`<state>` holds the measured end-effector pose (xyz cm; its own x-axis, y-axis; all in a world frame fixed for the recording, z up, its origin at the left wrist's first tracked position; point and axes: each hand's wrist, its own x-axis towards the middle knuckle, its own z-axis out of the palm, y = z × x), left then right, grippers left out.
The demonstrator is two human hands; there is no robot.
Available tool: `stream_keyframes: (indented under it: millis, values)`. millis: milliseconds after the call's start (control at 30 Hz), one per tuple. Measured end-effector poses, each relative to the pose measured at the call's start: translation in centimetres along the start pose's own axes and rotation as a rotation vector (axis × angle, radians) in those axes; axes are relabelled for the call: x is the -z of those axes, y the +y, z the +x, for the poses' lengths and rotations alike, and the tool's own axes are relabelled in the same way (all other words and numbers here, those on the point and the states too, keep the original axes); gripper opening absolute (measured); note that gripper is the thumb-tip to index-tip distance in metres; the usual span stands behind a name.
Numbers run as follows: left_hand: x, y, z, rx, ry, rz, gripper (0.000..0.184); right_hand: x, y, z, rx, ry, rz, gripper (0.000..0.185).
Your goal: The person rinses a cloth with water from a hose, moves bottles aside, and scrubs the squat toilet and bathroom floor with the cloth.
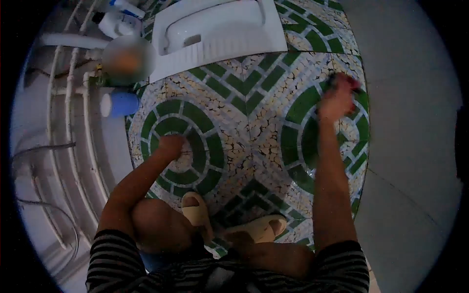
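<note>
My right hand (337,103) is wrapped round a small red-and-black object (351,84), low over the patterned tile floor (249,127) near the right wall. Blur and my fingers hide the object's exact kind. On the left, my left hand (172,145) is curled closed above a green ring in the tiles, and nothing shows in it. The white squat toilet (220,44) is set into the floor at the far side, beyond both hands.
A blue cup or small bucket (124,103) lies by the left wall, near white pipes (71,112). White bottles (118,25) stand at the far left, beside a blurred round patch. My feet in tan slippers (264,228) are below; a grey wall (410,146) borders the right.
</note>
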<state>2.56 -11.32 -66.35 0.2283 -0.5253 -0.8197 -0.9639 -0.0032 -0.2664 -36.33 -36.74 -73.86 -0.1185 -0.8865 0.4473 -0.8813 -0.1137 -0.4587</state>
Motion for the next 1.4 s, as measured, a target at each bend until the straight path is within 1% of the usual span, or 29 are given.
stream_keyframes:
  millis: [33, 67, 133, 233, 300, 333, 433, 467, 500, 533, 600, 633, 667, 700, 733, 767, 833, 900, 933, 1000, 1033, 1100, 1133, 1167, 1233, 1267, 1300, 1333, 1400]
  values:
    - [-0.2, -0.5, 0.3, 0.016, -0.006, 0.049, 0.03, -0.7, -2.9, -1.1, 0.056, -0.04, -0.03, 0.037]
    - [-0.4, -0.9, 0.6, 0.031, -0.013, 0.099, 0.031, -2.0, -6.0, -3.2, 0.154, -0.181, -0.057, 0.031]
    - [-1.1, -2.8, 1.9, 0.066, 0.008, 0.089, 0.034, -4.7, -12.1, -7.6, 0.353, -0.467, -0.067, 0.022]
    - [-2.5, -6.2, 4.4, 0.338, 0.027, -0.213, 0.033, -4.3, -18.8, -12.6, 0.678, -0.279, 0.487, 0.025]
    - [-8.5, -8.7, 6.5, 0.179, 0.224, -0.115, 0.036, -3.0, -21.7, -11.5, 0.668, -0.347, 0.613, 0.03]
    - [-10.4, -9.6, 7.3, 0.098, 0.319, -0.068, 0.038, -2.0, -22.5, -9.6, 0.569, -0.382, 0.695, 0.032]
    - [-10.1, -10.6, 7.4, -0.079, 0.225, -0.048, 0.043, -0.1, -21.7, -3.5, 0.247, -0.503, 0.906, 0.038]
    - [-9.1, -10.7, 6.4, -0.063, 0.204, -0.069, 0.044, -0.7, -19.8, -1.4, 0.23, -0.508, 0.794, 0.039]
    - [-7.1, -10.5, 5.3, -0.048, 0.187, -0.088, 0.045, -3.2, -17.6, -0.7, 0.243, -0.223, 0.68, 0.04]
    - [-5.5, -10.1, 4.5, -0.035, 0.175, -0.103, 0.046, -4.3, -15.7, -0.4, 0.092, -0.17, 0.326, 0.042]
    - [-4.3, -9.9, 4.3, -0.009, 0.06, -0.166, 0.047, -6.7, -16.3, -3.0, 0.145, 0.035, -0.154, 0.032]
    - [-3.9, -10.2, 4.3, 0.004, 0.006, -0.189, 0.047, -7.4, -18.5, -5.1, 0.16, -0.015, -0.104, 0.031]
    - [-4.9, -10.5, 4.9, -0.001, 0.099, -0.132, 0.048, -8.0, -20.6, -7.5, 0.184, -0.112, 0.003, 0.031]
    - [-6.9, -10.5, 5.5, -0.01, 0.188, -0.076, 0.049, -9.2, -23.0, -10.9, 0.211, -0.258, 0.157, 0.031]
    - [-7.3, -10.4, 5.5, -0.011, 0.198, -0.067, 0.049, -10.1, -25.2, -14.1, 0.259, -0.42, 0.296, 0.031]
    - [-7.7, -10.3, 5.4, -0.012, 0.207, -0.058, 0.049, -9.4, -26.9, -16.8, 0.357, -0.542, 0.383, 0.031]
    - [-5.9, -9.8, 5.2, 0.009, 0.079, -0.117, 0.049, -4.5, -29.1, -18.3, 0.696, -0.601, 0.255, 0.03]
    - [-6.5, -9.9, 5.4, -0.004, 0.148, -0.161, 0.045, -3.3, -26.7, -20.2, 0.82, -0.605, 0.252, 0.031]
    - [-6.9, -9.9, 5.6, -0.008, 0.182, -0.185, 0.043, -3.4, -24.5, -20.4, 0.335, -0.876, 0.503, 0.034]
    - [-7.3, -10.2, 5.8, -0.055, 0.181, -0.138, 0.04, -1.5, -17.0, -17.4, 0.398, -0.736, 0.408, 0.037]
    - [-7.5, -10.3, 5.9, -0.074, 0.18, -0.114, 0.039, 0.7, -14.4, -15.7, 0.357, -0.575, 0.082, 0.039]
    - [-7.8, -10.4, 6.1, -0.064, 0.233, -0.142, 0.033, 3.4, -6.6, -13.9, 0.214, -0.389, -0.102, 0.051]
    - [-8.1, -10.4, 6.1, -0.056, 0.258, -0.157, 0.03, 4.9, -5.1, -13.7, -0.047, -0.31, -0.064, 0.05]
    - [-8.8, -10.6, 6.2, -0.099, 0.316, -0.134, 0.026, 5.5, -3.5, -13.7, -0.198, -0.204, -0.186, 0.047]
    - [-10.0, -11.2, 6.3, -0.196, 0.43, -0.079, 0.021, 4.3, -1.6, -16.9, -0.354, -0.055, -0.577, 0.043]
    - [-9.9, -11.3, 6.3, -0.196, 0.452, -0.064, 0.019, 3.5, -3.7, -18.1, -0.445, -0.042, -0.6, 0.043]
    - [-9.5, -11.1, 6.3, -0.196, 0.475, -0.052, 0.017, 2.2, -7.1, -20.0, -0.405, 0.035, -0.512, 0.04]
    - [-9.2, -10.9, 6.1, -0.197, 0.497, -0.043, 0.015, 1.5, -10.3, -21.7, -0.331, -0.032, -0.383, 0.04]
    - [-8.5, -10.6, 5.9, -0.155, 0.475, -0.043, 0.016, 0.3, -16.8, -25.0, -0.215, -0.187, -0.096, 0.04]
